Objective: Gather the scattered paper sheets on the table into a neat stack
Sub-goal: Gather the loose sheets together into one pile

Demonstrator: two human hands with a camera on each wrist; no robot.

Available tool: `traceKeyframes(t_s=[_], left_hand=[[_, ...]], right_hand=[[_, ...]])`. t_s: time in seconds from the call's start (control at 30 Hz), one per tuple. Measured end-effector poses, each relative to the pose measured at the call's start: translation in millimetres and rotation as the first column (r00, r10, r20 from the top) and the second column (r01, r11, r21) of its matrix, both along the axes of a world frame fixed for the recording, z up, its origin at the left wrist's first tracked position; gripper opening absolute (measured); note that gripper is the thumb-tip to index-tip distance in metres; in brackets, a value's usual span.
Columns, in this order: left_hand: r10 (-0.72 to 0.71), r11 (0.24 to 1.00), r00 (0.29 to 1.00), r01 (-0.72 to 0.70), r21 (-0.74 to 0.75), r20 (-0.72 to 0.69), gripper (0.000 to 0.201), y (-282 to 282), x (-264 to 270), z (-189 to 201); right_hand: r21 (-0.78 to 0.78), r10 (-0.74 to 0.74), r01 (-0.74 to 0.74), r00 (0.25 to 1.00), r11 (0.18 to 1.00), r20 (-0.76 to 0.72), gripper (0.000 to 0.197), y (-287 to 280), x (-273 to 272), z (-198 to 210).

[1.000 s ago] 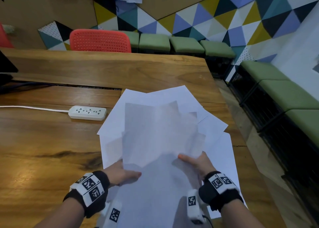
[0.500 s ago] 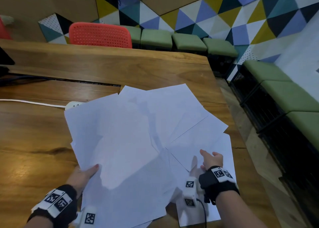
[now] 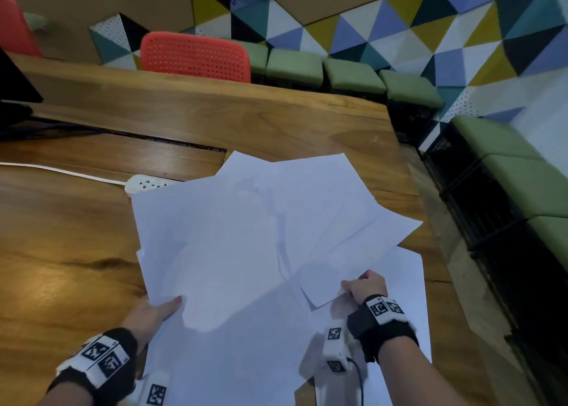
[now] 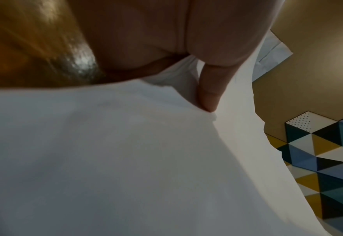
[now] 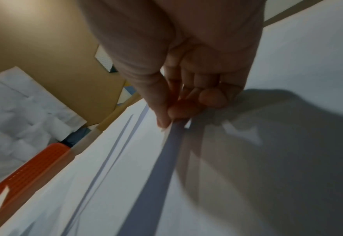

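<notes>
Several white paper sheets [image 3: 276, 236] lie fanned and overlapping on the wooden table [image 3: 61, 252]. My left hand [image 3: 167, 305] grips the near left edge of a bundle of sheets [image 4: 126, 159]. Its thumb [image 4: 209, 95] lies on top and its fingers are hidden underneath. My right hand [image 3: 353, 285] is at the near right of the spread. There it pinches the corner of one sheet [image 5: 138, 159] between thumb and fingertips [image 5: 176, 111], and that corner is lifted slightly off the sheets below.
A white power strip [image 3: 147, 184] with its cable [image 3: 61, 170] lies left of the papers, partly covered by them. The table's right edge [image 3: 430, 252] runs close beside the sheets. A red chair [image 3: 196, 57] and green stools [image 3: 353, 77] stand beyond the table, with a green bench [image 3: 522, 184] on the right.
A second ago both hands held a sheaf up in the middle. The left hand has swung it out to the left. The right hand let go and now pinches a sheet corner further right.
</notes>
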State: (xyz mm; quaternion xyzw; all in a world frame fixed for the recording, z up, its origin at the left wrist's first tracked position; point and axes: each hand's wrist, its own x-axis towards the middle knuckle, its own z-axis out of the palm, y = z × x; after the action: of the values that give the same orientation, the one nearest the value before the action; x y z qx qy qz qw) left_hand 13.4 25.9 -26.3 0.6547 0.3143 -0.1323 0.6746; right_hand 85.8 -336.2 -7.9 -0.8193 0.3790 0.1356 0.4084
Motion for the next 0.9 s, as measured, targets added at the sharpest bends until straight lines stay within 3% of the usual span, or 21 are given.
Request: traceKeyframes(t_s=[0.07,0.17,0.3,0.4,0.47,0.53,0.57,0.63,0.7,0.77,0.9], left_hand=[[-0.005,1.0,1.0,0.004,-0.031,-0.015,0.023,2.0,1.0,-0.4],[-0.034,0.999,0.999,0.033,-0.042,-0.023,0.028,3.4,1.8,0.3],[-0.051,0.997,0.998,0.049,-0.052,-0.035,0.032,3.8,2.2,0.1],[-0.049,0.996,0.998,0.046,-0.071,-0.045,0.029,2.2,2.5,2.1],[-0.046,0.996,0.998,0.042,-0.076,-0.045,0.029,1.7,1.8,3.5],[-0.038,0.996,0.998,0.035,-0.079,-0.04,0.029,1.1,0.9,4.3],[-0.041,0.996,0.998,0.038,-0.075,-0.042,0.028,-0.1,0.4,5.7],[-0.036,0.997,0.999,0.034,-0.07,-0.034,0.025,-0.4,-0.4,6.3],[-0.027,0.998,0.999,0.025,-0.064,-0.025,0.027,-0.2,-1.1,7.5],[-0.024,0.998,0.999,0.022,-0.065,-0.027,0.028,2.2,-2.9,4.6],[0.012,0.998,0.999,-0.014,-0.065,-0.035,0.028,8.4,-11.0,0.2]], right_hand=[[0.005,0.103,-0.103,0.994,0.995,-0.049,0.03,-4.7,-6.4,3.4],[-0.005,0.237,-0.241,0.956,0.97,-0.17,0.023,-14.0,-21.6,6.1],[0.043,0.3,-0.299,0.918,0.953,-0.26,0.034,-22.7,-38.8,6.3],[0.067,0.167,-0.158,0.971,0.985,-0.169,0.035,-23.2,-38.9,14.6],[0.091,-0.004,0.008,0.999,0.996,-0.044,0.057,-16.3,-30.0,21.2],[-0.083,-0.111,0.116,0.992,0.99,0.064,0.082,-1.8,-17.1,27.6],[-0.203,-0.115,0.137,0.987,0.97,0.115,0.085,7.3,-11.1,31.3],[-0.305,-0.041,0.088,0.987,0.948,0.158,0.078,26.7,2.4,32.6],[-0.187,-0.003,0.021,0.995,0.982,0.095,0.072,44.4,18.2,28.1],[-0.064,-0.029,0.029,1.0,0.998,0.003,0.079,58.2,30.8,23.6],[-0.101,0.011,-0.016,0.998,0.995,-0.055,0.102,78.6,47.8,22.9]])
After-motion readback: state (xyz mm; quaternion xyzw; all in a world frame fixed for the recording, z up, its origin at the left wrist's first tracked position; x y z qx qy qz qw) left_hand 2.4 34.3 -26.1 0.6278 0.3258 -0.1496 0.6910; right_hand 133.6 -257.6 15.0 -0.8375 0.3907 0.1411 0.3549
